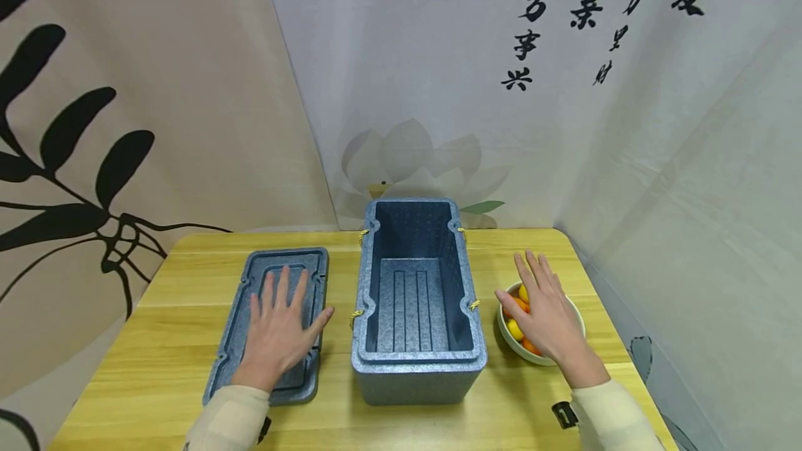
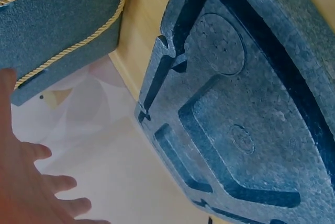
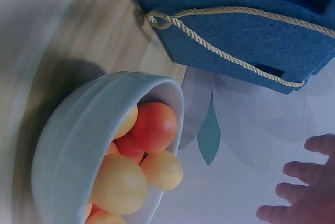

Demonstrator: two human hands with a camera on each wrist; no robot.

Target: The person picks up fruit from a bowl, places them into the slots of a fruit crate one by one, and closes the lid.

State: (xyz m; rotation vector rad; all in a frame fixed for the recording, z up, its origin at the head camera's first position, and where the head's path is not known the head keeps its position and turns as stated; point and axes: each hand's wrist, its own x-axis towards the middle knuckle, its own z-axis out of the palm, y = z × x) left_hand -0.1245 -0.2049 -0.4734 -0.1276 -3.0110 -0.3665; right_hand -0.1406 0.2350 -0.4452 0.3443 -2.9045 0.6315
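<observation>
Cream sleeves — black wrist straps

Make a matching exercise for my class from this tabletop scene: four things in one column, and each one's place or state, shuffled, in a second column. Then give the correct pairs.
Things:
1. foam box
2. lid
3. bowl
4. left hand

Places or states:
A. holds yellow and orange fruit, under the right hand
B. rests flat on the lid, fingers spread
C. stands open and empty in the middle of the table
D. lies inner side up, left of the box

Pairs: 1-C, 2-D, 3-A, 4-B
</observation>
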